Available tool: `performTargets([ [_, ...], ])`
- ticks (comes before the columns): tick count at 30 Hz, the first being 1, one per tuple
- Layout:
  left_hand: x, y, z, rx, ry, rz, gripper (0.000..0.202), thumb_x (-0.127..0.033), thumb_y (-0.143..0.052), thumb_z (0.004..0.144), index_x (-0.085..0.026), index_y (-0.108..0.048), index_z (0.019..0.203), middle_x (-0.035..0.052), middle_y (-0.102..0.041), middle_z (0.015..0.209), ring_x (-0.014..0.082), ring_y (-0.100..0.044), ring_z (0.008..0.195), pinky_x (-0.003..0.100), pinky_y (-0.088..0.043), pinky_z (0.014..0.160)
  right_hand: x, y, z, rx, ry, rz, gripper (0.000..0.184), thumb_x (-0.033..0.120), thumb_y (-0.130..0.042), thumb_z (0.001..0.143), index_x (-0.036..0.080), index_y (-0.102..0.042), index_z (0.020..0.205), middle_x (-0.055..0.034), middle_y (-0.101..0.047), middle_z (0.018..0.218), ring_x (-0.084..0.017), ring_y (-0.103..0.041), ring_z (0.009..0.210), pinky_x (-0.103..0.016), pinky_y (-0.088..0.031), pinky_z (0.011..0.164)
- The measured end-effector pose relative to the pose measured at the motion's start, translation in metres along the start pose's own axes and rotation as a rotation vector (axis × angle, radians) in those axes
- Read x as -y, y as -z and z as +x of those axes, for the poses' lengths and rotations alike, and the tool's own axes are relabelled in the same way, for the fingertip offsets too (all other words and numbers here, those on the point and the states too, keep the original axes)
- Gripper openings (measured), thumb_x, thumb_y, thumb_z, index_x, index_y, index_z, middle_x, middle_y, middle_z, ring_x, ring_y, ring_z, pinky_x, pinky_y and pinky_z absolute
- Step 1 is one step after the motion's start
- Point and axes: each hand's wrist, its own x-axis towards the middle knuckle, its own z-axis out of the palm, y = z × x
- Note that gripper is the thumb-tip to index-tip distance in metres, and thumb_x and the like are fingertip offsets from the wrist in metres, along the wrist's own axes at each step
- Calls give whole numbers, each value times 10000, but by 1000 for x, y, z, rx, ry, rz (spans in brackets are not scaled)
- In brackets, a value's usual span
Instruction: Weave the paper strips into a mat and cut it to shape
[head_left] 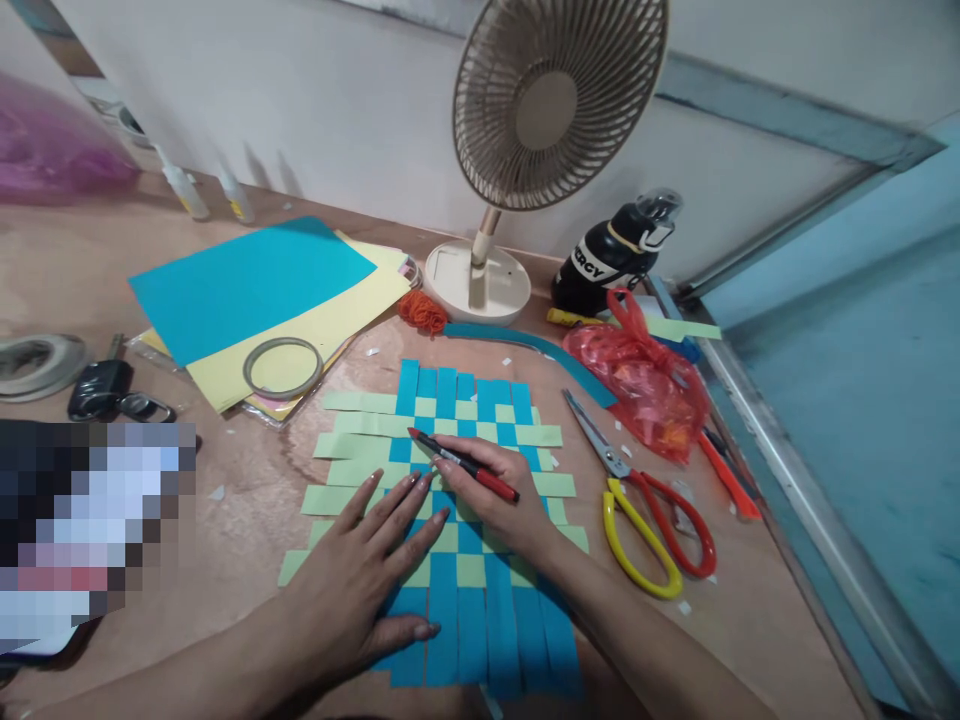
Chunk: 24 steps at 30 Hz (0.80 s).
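Observation:
A mat woven from blue and pale yellow-green paper strips (471, 570) lies flat on the wooden table before me, its strip ends sticking out on all sides. My left hand (375, 540) rests on the mat's left part, fingers spread. Over the middle of the weave, my right hand (491, 490) grips a black and red pen (480, 473). The pen's red end points up and left, over the upper left squares; whether it touches the paper I cannot tell. Right of the mat lie scissors (619, 462) with one yellow and one red handle, blades slightly apart.
A fan (480, 285) stands at the back, beside a black bottle (604, 255) and a red plastic bag (637, 380). Blue and yellow paper sheets (247, 285) carry a tape roll (282, 368). Keys (101, 388) and a blurred-out device (82, 540) lie left. Glue bottles (236, 198) stand behind.

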Motion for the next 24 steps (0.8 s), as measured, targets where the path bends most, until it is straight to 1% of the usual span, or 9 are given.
performTargets([
  [5, 0, 0, 0, -8, 3, 9, 873, -776, -268, 929, -240, -146, 1607, 156, -231, 1642, 315, -112, 1542, 557, 69, 1217, 1, -3, 2, 6, -49, -10, 260, 346, -690, 862, 235, -765, 1086, -72, -781, 1037, -239, -736, 943, -407, -596, 863],
  [9, 0, 1, -1, -10, -1, 14, 862, -767, -264, 937, -233, -159, 1606, 158, -251, 1635, 315, -117, 1541, 555, 69, 1216, 2, -5, 4, 16, -26, -13, 252, 339, -683, 865, 232, -765, 1078, -69, -781, 1032, -229, -736, 921, -398, -597, 851],
  [14, -1, 0, -1, -25, 5, 15, 870, -771, -267, 933, -225, -173, 1604, 169, -259, 1630, 322, -129, 1539, 559, 59, 1215, 1, -6, 4, 7, -45, -32, 246, 345, -680, 864, 223, -774, 1056, -74, -783, 1006, -231, -736, 912, -392, -595, 841],
  [19, 0, 0, -1, -13, -4, -5, 881, -772, -278, 931, -221, -153, 1607, 161, -251, 1635, 323, -134, 1538, 568, 35, 1220, -1, -8, 2, 12, -37, -34, 245, 339, -671, 868, 218, -771, 1056, -71, -783, 996, -220, -736, 902, -366, -590, 826],
  [24, 0, 0, -1, -7, -9, -6, 868, -765, -283, 934, -221, -182, 1603, 158, -237, 1641, 330, -135, 1537, 579, 34, 1219, 0, -9, 2, 37, -38, -21, 254, 342, -671, 871, 220, -769, 1070, -70, -781, 1021, -223, -733, 931, -361, -586, 829],
])
